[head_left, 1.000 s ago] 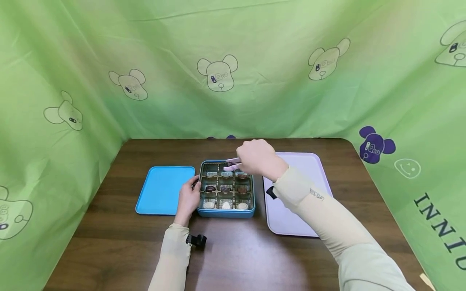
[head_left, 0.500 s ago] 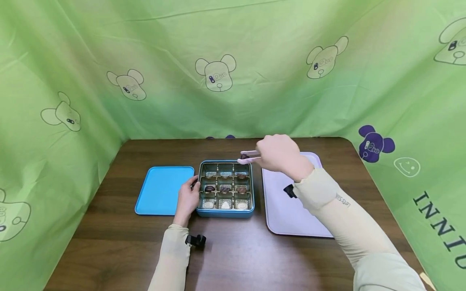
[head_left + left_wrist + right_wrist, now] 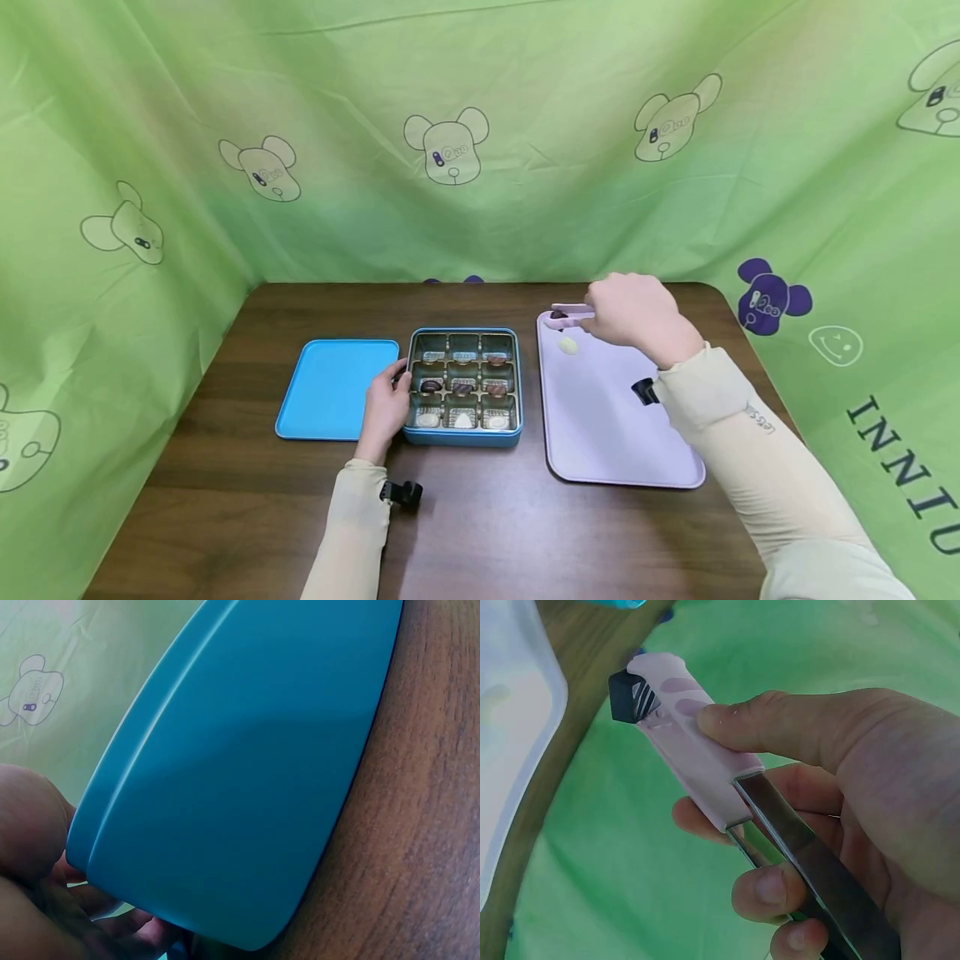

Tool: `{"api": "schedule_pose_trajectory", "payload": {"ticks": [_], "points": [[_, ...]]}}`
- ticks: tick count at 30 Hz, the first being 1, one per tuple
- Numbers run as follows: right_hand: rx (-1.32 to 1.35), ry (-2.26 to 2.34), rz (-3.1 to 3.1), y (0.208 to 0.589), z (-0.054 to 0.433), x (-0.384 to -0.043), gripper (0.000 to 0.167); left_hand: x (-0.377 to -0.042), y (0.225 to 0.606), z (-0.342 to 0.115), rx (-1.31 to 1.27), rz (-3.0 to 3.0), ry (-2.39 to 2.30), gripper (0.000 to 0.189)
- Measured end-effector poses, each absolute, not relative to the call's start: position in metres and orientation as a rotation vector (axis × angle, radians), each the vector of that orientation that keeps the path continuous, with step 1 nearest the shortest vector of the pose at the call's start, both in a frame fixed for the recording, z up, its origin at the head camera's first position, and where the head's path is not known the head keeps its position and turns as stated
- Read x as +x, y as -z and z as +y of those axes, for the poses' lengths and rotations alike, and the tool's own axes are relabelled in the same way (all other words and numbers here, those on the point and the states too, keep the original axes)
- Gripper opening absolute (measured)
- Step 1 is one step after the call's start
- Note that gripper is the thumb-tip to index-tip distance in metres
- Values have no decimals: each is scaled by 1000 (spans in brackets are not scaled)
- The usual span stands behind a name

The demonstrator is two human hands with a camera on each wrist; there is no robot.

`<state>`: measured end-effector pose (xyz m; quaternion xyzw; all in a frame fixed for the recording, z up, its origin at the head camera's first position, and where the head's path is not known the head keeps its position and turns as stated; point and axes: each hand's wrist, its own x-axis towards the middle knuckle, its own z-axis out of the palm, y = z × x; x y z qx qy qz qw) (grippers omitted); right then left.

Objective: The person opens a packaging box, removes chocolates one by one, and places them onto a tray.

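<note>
Above the far-left corner of a lilac tray (image 3: 615,417), a person's right hand (image 3: 637,310), its grip clasped around pink-tipped tongs (image 3: 705,769), holds a dark chocolate (image 3: 632,697) between the tips, near a pale piece (image 3: 567,345) on the tray. The left hand (image 3: 386,410) grasps the left side of a compartmented blue box (image 3: 463,438). Placing appears under way; the next move likely calls for lowering the tongs, then gently easing the squeeze.
</note>
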<state>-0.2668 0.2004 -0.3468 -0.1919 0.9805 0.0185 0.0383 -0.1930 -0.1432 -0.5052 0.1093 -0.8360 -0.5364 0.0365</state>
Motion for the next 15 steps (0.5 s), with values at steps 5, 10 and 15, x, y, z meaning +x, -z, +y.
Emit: {"api": "schedule_pose_trajectory", "payload": {"ticks": [5, 10, 15], "points": [[-508, -50, 2977, 356, 220, -273, 30, -193, 507, -144, 330, -2571, 1647, 39], [-446, -40, 2956, 368, 236, -279, 36, -193, 507, -145, 330, -2574, 1636, 38], [-390, -37, 2925, 377, 245, -282, 42, -194, 507, -145, 319, -2570, 1636, 38]]}}
